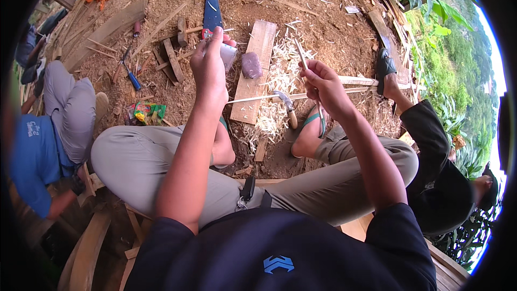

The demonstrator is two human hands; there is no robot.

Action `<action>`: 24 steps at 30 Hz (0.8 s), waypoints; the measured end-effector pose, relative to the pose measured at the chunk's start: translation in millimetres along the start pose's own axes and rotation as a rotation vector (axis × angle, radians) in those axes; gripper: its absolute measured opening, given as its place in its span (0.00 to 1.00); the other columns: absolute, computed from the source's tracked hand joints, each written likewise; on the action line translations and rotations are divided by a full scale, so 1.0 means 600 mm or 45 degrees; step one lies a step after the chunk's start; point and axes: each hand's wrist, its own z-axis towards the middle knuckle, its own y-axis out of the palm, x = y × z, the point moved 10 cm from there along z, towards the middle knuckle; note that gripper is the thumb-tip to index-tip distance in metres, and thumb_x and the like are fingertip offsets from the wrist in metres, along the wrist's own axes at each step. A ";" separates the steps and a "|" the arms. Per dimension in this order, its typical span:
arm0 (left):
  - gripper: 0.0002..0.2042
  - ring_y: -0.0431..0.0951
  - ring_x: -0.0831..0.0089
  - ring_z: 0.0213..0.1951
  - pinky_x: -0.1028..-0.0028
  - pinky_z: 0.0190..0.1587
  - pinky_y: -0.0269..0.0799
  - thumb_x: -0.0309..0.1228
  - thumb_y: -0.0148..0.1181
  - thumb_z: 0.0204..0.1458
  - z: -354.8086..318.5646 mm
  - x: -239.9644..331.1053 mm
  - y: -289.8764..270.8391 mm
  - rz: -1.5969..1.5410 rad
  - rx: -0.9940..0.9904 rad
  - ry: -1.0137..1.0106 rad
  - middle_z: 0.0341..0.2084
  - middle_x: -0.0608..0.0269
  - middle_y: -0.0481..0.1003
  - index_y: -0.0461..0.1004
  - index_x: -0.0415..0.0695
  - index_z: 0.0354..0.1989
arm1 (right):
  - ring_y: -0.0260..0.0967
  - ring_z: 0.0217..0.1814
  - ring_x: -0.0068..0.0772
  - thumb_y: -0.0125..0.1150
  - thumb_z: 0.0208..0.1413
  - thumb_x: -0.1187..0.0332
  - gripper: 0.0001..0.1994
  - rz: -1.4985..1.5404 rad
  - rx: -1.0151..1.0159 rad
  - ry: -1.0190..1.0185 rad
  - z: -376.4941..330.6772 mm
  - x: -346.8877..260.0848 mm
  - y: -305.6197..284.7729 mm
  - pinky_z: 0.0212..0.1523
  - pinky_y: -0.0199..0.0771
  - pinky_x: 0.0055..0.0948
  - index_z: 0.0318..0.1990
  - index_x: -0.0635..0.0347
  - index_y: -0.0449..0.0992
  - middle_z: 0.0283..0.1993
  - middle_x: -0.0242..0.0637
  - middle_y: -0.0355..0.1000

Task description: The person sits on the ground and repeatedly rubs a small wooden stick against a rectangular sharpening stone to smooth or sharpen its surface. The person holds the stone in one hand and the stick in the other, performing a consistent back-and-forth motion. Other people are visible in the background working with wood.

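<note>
My left hand (209, 70) is raised and closed around a tool with a broad, shiny metal blade (228, 56). Its handle is hidden in my fingers, so I cannot name its exact kind. Opposite it, my right hand (326, 86) pinches a thin pale wooden stick (299, 48), which points up and away and also sticks out below the hand. Between my hands a purplish-grey stone (251, 65) rests on a flat plank (263, 37). A claw hammer (291, 115) with a wooden handle lies near my right foot, among pale wood shavings (285, 73).
Beyond my left hand lies a handsaw (212, 8) with a dark blue blade. Wooden blocks (173, 60), a blue-handled tool (133, 80) and colourful packets (145, 113) are on the left. One person in blue (40, 151) sits left, another in black (441, 194) right.
</note>
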 end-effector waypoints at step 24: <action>0.16 0.76 0.77 0.28 0.77 0.34 0.69 0.40 0.57 0.59 0.019 0.031 -0.046 -0.259 0.207 0.052 0.26 0.61 0.76 0.74 0.37 0.32 | 0.77 0.33 0.26 0.75 0.43 0.57 0.18 -1.215 0.413 0.104 0.399 0.150 -0.040 0.39 0.76 0.27 0.39 0.56 0.83 0.34 0.37 0.80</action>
